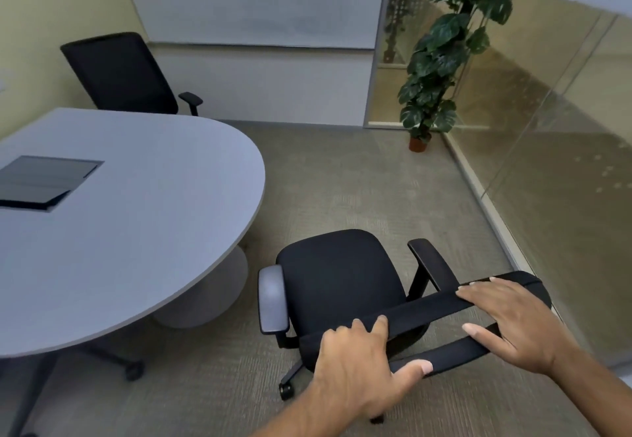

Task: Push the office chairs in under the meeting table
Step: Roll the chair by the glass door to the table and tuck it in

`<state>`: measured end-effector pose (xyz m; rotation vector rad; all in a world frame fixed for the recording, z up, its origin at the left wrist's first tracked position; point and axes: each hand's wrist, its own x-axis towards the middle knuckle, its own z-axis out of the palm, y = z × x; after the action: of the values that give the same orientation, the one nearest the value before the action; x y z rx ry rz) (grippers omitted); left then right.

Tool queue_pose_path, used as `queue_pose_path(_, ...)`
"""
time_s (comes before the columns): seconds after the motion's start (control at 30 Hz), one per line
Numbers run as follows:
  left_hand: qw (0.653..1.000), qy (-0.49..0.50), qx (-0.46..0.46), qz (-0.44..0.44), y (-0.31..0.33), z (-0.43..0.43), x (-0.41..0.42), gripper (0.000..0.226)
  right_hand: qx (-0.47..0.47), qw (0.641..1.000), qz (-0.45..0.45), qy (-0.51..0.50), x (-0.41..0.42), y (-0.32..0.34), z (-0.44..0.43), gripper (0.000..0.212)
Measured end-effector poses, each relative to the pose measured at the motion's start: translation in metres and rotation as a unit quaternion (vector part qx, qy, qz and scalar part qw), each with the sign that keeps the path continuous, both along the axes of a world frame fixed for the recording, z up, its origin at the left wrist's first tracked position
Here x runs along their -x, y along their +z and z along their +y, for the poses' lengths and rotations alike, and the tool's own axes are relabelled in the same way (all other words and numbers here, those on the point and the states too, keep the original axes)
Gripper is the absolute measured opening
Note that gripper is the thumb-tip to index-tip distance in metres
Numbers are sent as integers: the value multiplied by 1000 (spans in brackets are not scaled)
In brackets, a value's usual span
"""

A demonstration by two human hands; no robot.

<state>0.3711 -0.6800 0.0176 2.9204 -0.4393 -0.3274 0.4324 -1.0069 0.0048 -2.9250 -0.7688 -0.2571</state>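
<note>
Near office chair (337, 277): black, directly under and ahead of both hands, seat clear of the meeting table (147, 204), standing just off its rounded edge on carpet (359, 176). Backrest top (431, 310) gripped at two spots. Left hand (359, 368): fingers curled over top edge, thumb pressed on rear face. Right hand (509, 323): fingers laid flatter across top edge, thumb on rear face, closed on it likewise. Second chair (123, 77) far ahead-left of left hand, at table's far side. Dark inset panel (44, 180) in tabletop, left of hands. Potted plant (441, 57) ahead of right hand, by glass partition (547, 146).
</note>
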Motion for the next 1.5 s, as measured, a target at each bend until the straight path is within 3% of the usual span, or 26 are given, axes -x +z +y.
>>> queue_pose_path(0.3,996,62,4,57,17,-40,-20,112,-9,996,-10,94,-75,1,-29,75)
queue_pose_path(0.57,990,136,28,14,10,-51,-57,120,-17,989,-13,148,-148,6,-22,78)
queue_pose_path(0.7,985,168,15,-34,6,-43,-78,108,-16,985,-5,170,-182,6,-7,78)
queue_pose_path(1.1,967,222,13,-122,10,16,-129,89,-6,977,5,215,-256,13,68,71)
queue_pose_path(1.33,971,222,8,-94,14,71,-158,76,-7,981,-24,192,-272,10,112,73)
queue_pose_path(1.5,972,216,21,-95,8,104,-171,72,-32,982,-41,182,-265,8,131,62)
